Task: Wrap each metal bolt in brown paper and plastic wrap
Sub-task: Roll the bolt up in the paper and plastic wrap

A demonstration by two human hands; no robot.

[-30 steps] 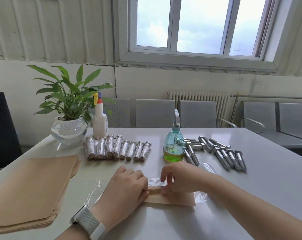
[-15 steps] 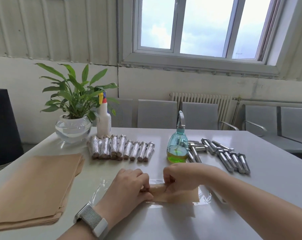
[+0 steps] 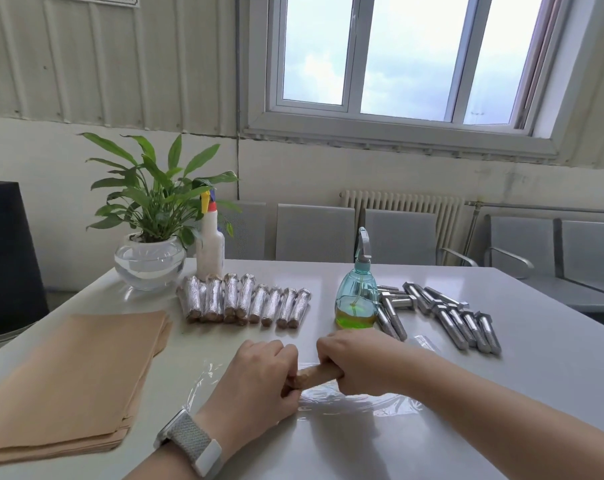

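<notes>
White table (image 3: 501, 393) under a window. I see both hands at the near middle: left hand (image 3: 259, 375) and right hand (image 3: 356, 365) each curl their fingers round an end of the paper-wrapped bolt (image 3: 316, 375), held just above the plastic wrap (image 3: 349, 403). Landmark: green spray bottle (image 3: 357, 299). Bare bolts (image 3: 456, 320) lie right of it; finished wrapped bolts (image 3: 245, 303) left of it; brown paper stack (image 3: 71, 379) further left, nearer me.
</notes>
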